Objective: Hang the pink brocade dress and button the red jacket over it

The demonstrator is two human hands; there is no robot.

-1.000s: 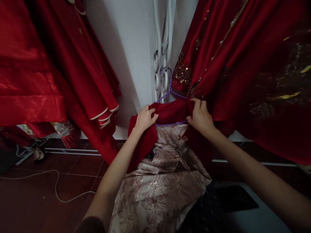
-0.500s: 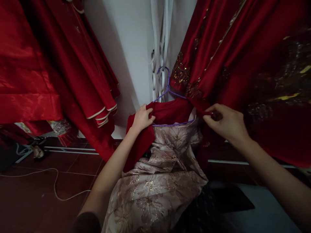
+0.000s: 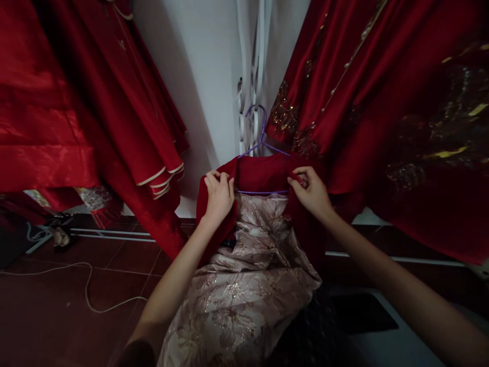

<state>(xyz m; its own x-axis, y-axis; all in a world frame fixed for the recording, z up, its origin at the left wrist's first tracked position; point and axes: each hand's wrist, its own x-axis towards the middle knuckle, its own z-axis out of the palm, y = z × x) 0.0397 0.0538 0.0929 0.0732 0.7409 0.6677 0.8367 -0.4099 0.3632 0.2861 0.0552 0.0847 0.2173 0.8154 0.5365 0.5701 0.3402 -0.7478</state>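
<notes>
A dark red jacket hangs on a purple wire hanger, its front spread apart at the shoulders. My left hand is closed on the jacket's left edge in view, below the hanger's arm. On the opposite edge, my right hand pinches the red cloth between thumb and fingers. Between the two edges the hanger's lower bar crosses. Below that bar a pinkish, gold-flowered brocade garment hangs in folds; where it is fastened I cannot tell.
Long red garments hang at left, and red beaded dresses at right. Behind the hanger is a white scrolled metal stand by the wall. A pale cable lies on the tiled floor.
My right hand has moved left and inward, bringing the red edge over the brocade's right side. My left hand has shifted slightly left, still on the cloth.
</notes>
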